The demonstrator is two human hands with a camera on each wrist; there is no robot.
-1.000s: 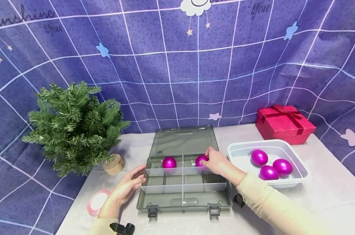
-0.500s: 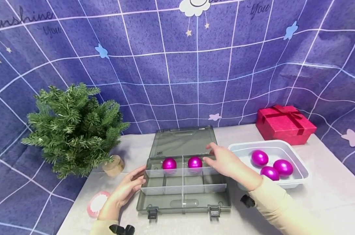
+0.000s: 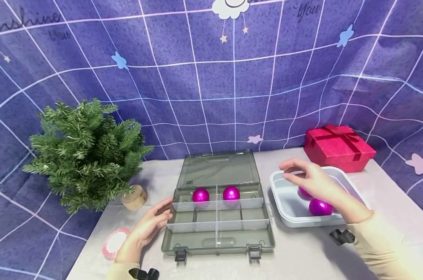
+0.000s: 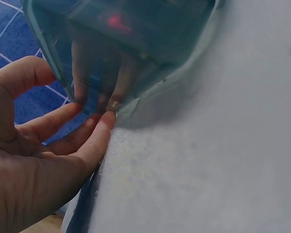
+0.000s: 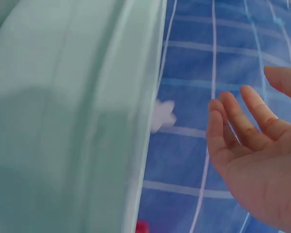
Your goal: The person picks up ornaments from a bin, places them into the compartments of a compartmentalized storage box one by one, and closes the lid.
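A grey see-through compartment box (image 3: 222, 242) lies with its lid (image 3: 219, 169) folded back. Two shiny magenta ball ornaments, a left one (image 3: 200, 195) and a right one (image 3: 231, 193), sit in its back row of compartments. My left hand (image 3: 151, 222) rests its fingertips against the box's left side; in the left wrist view the fingers (image 4: 94, 141) touch its edge. Over the white plastic tub (image 3: 292, 221) hovers my right hand (image 3: 314, 181), fingers apart and nothing held. Beneath it, magenta balls (image 3: 320, 207) show in the tub, partly hidden by the hand and forearm.
A red gift box (image 3: 339, 149) stands behind the tub. To the left is a small artificial fir tree (image 3: 88, 155) on a wooden base (image 3: 134, 197). A pink and white round item (image 3: 116, 243) lies beside the left forearm. A patterned blue cloth (image 3: 211, 77) hangs behind the table.
My right hand has let go of the second ball in the back right compartment and moved right, over the tub. My left hand stays at the box's side.
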